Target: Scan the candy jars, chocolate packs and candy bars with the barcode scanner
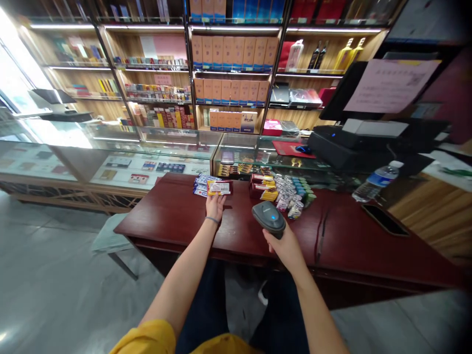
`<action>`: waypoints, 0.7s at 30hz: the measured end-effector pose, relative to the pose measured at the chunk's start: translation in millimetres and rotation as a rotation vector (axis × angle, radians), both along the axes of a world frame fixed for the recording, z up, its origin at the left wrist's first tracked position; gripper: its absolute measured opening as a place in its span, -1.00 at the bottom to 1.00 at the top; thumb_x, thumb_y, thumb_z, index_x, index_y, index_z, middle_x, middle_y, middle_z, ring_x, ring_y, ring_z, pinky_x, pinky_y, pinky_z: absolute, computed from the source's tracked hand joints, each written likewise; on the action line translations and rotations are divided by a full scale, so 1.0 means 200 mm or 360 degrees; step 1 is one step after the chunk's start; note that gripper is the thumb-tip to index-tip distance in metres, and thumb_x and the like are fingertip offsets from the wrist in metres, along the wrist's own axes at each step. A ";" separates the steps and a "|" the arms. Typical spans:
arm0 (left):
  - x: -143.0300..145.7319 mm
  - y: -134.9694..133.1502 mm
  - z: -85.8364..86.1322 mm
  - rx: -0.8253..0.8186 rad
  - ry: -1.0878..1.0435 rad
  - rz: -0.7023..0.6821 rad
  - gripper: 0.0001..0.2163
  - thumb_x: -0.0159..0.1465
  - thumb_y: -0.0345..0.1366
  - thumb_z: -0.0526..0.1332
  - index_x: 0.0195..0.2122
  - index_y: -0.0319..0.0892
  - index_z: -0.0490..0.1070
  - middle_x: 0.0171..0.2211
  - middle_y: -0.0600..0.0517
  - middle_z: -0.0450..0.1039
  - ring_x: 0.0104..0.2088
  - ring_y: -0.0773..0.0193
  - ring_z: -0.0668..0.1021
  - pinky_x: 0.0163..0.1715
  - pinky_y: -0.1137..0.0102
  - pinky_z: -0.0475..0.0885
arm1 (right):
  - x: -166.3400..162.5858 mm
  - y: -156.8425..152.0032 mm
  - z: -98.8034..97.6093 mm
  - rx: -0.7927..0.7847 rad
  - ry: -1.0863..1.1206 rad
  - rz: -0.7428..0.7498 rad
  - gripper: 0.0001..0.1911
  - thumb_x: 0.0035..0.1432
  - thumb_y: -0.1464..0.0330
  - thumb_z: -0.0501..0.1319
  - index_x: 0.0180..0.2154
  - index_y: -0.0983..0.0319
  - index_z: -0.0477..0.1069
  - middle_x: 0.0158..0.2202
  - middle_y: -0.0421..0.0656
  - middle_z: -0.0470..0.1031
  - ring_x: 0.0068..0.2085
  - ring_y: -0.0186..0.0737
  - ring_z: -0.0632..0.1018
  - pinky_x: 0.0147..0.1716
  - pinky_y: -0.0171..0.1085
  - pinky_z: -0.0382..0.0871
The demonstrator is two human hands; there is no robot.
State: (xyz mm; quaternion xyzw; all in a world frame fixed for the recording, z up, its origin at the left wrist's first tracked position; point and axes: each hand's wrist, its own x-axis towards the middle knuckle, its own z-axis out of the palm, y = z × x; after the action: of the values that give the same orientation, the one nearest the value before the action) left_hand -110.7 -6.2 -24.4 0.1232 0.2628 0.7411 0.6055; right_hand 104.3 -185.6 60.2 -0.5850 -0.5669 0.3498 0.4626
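My left hand (216, 206) is closed on a flat red-and-yellow packet (220, 187) with a barcode label facing up. The packet is held just over several blue-and-white packets (200, 186) on the dark red desk (165, 206). In my right hand (283, 243) is a grey barcode scanner (269, 217) with a blue light on top, its head angled toward the left. Beyond the scanner stand stacks of red-and-yellow packets (263, 187). Rows of small bottles with silvery caps (289, 194) sit beside those stacks.
A water bottle (378, 182) and a phone (384, 220) are on the desk's right side. A cable (322, 236) crosses the desk. Behind it are a glass display counter (243, 142) and a black register (354, 147). A stool (110, 233) stands at the left.
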 end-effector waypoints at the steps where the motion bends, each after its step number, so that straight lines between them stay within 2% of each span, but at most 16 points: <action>1: 0.00 0.00 0.00 -0.0015 0.0005 0.0002 -0.78 0.30 -0.50 0.23 -0.07 -0.09 0.37 -0.16 0.02 0.58 -0.13 0.31 0.64 0.18 0.15 0.40 | -0.01 -0.01 0.00 -0.0013 -0.0015 0.0013 -0.63 0.04 0.18 0.28 -0.12 0.13 0.32 -0.62 -0.38 0.42 -0.69 -0.31 0.42 -0.63 -0.35 0.32; 9: 0.00 0.01 0.00 -0.0041 0.0027 0.0038 -0.77 0.30 -0.49 0.24 -0.08 -0.08 0.36 -0.13 0.03 0.56 -0.07 0.30 0.62 0.19 0.13 0.39 | -0.04 -0.06 -0.02 -0.0071 -0.0148 0.0092 -0.60 0.02 0.20 0.26 -0.08 0.12 0.30 -0.57 -0.34 0.48 -0.65 -0.25 0.49 -0.63 -0.34 0.34; 14: 0.01 0.01 0.00 -0.0027 0.0061 0.0040 -0.77 0.28 -0.47 0.27 -0.08 -0.07 0.38 -0.08 0.00 0.54 -0.05 0.29 0.61 0.16 0.15 0.42 | -0.03 -0.07 -0.03 -0.0039 -0.0223 0.0103 -0.57 0.00 0.23 0.27 -0.06 0.17 0.35 -0.59 -0.31 0.47 -0.64 -0.22 0.50 -0.58 -0.32 0.39; 21: 0.00 0.01 -0.01 -0.0022 0.0062 0.0057 -0.75 0.26 -0.44 0.31 -0.08 -0.07 0.37 -0.12 0.02 0.56 -0.08 0.32 0.62 0.16 0.15 0.42 | -0.04 -0.07 -0.02 -0.0008 -0.0102 0.0029 -0.55 -0.02 0.22 0.28 -0.05 0.15 0.36 -0.53 -0.30 0.51 -0.66 -0.27 0.47 -0.63 -0.32 0.36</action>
State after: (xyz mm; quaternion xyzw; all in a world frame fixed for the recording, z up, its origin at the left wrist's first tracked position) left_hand -109.8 -3.8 -25.6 0.1286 0.2817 0.7474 0.5878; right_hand 96.6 -199.8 57.0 -0.5920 -0.5859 0.3364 0.4395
